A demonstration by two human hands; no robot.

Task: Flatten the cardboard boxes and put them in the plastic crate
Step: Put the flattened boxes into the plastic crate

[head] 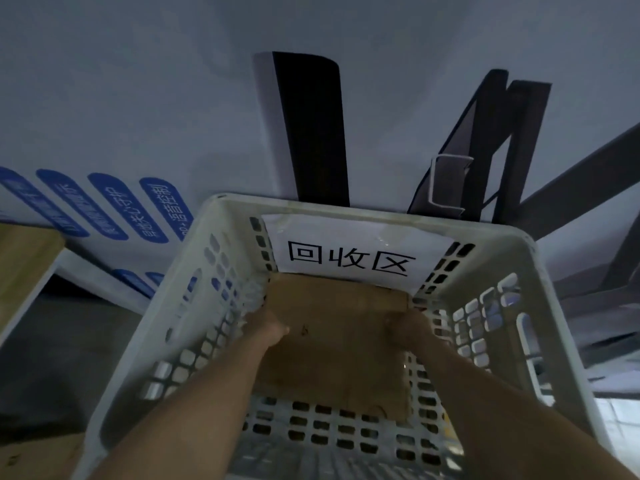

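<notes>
A white perforated plastic crate [367, 211] fills the middle of the view, with a paper label in black characters on its far inner wall. Inside it lies a flattened brown cardboard box [339, 344], low near the crate's bottom. Both my arms reach down into the crate. My left hand [268, 325] grips the cardboard's left edge. On the right edge, my right hand [407, 327] holds the same piece. The fingers of both hands are partly hidden by the cardboard.
A wooden surface [24, 261] stands at the left edge. Behind the crate are a black and white panel [311, 129], dark metal frame legs [502, 150] and a wall board with blue labels [114, 209]. More brown cardboard [38, 455] lies at the lower left.
</notes>
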